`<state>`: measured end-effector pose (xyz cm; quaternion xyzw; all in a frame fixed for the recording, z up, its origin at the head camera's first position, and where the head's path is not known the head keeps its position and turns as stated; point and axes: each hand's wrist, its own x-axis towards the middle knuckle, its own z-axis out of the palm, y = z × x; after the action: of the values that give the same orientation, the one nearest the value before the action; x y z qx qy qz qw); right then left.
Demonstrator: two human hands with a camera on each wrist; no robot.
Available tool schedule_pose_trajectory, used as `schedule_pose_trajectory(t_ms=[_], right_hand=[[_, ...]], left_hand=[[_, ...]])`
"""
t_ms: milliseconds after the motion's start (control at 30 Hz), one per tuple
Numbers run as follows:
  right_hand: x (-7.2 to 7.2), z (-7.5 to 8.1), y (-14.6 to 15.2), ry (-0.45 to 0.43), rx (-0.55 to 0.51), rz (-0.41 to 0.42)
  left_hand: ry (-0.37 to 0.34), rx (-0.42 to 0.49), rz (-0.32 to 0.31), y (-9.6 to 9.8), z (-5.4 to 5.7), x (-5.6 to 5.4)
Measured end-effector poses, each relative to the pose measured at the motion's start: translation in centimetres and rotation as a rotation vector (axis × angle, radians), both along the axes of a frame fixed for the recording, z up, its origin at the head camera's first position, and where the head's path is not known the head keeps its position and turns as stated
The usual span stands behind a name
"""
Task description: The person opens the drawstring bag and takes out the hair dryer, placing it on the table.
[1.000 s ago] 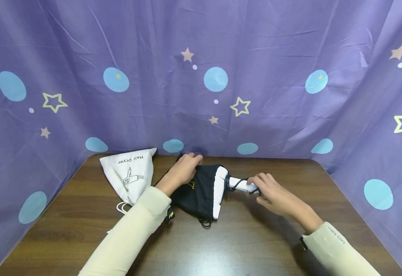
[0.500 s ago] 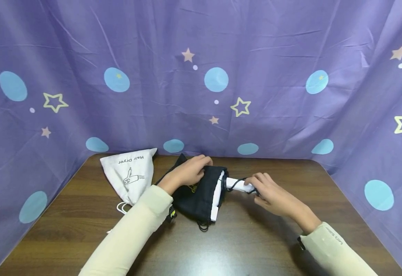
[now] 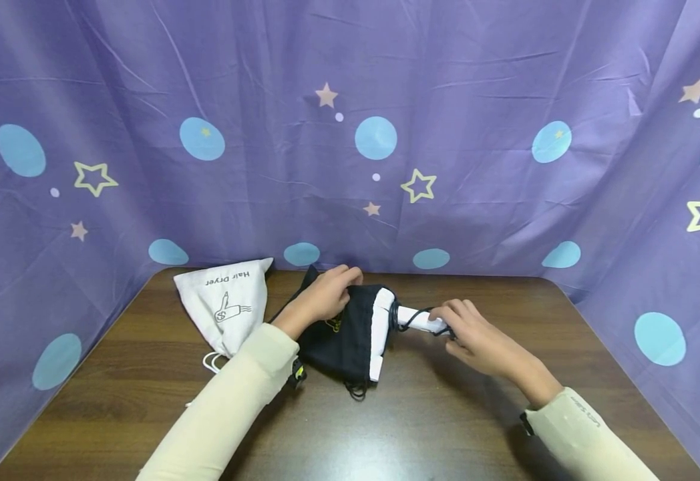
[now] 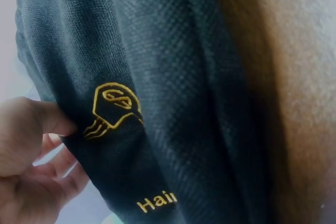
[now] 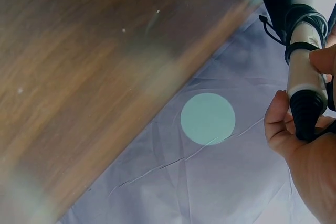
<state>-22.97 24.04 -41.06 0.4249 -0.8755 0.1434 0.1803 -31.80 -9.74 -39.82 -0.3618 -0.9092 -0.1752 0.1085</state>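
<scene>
A black drawstring bag (image 3: 342, 351) lies over the head of a white hair dryer (image 3: 380, 327), whose end edge shows at the bag's mouth. My left hand (image 3: 324, 295) pinches the bag's far edge; in the left wrist view its thumb lies by the yellow dryer emblem on the cloth (image 4: 89, 30). My right hand (image 3: 476, 336) grips the dryer's handle (image 5: 303, 74) near the black cord sleeve (image 5: 305, 111). Black cord (image 5: 307, 17) is wound around the handle. The rest of the dryer's head is hidden inside the bag.
A white drawstring bag (image 3: 230, 300) printed "Hair Dryer" lies on the back left of the wooden table (image 3: 446, 427), its white cord (image 3: 212, 362) trailing. A purple curtain (image 3: 302, 160) with stars and dots hangs behind and around the table.
My left hand and the bag's mouth moved right over the dryer, then back left, so more white shows now than half a second ago. My right hand keeps its grip on the handle.
</scene>
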Motion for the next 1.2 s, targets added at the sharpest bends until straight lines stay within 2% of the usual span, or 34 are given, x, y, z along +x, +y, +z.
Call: schedule_pose_trajectory(t_ms=[200,500,667,900,1067,1200], right_hand=[[0.1,0.0,0.2,0.003,-0.005,-0.016],[0.4,0.0,0.5,0.000,-0.009,-0.040],[0.5,0.0,0.5,-0.005,-0.004,-0.042],[0.5,0.0,1.6,-0.005,-0.024,-0.084],[0.6,-0.3,2.3,-0.013,-0.034,-0.098],[0.5,-0.2,2.0,-0.014,-0.028,-0.096]], left_hand=[[0.024,-0.004,0.032,0.1,0.1,0.0],[0.020,-0.067,0.078,0.1,0.0,0.0],[-0.005,-0.092,0.100,-0.1,-0.2,-0.2],[-0.050,-0.182,0.194,-0.6,-0.6,-0.5],[-0.091,-0.186,0.188,0.0,-0.4,-0.2],[-0.095,-0.199,0.204,0.4,0.2,0.5]])
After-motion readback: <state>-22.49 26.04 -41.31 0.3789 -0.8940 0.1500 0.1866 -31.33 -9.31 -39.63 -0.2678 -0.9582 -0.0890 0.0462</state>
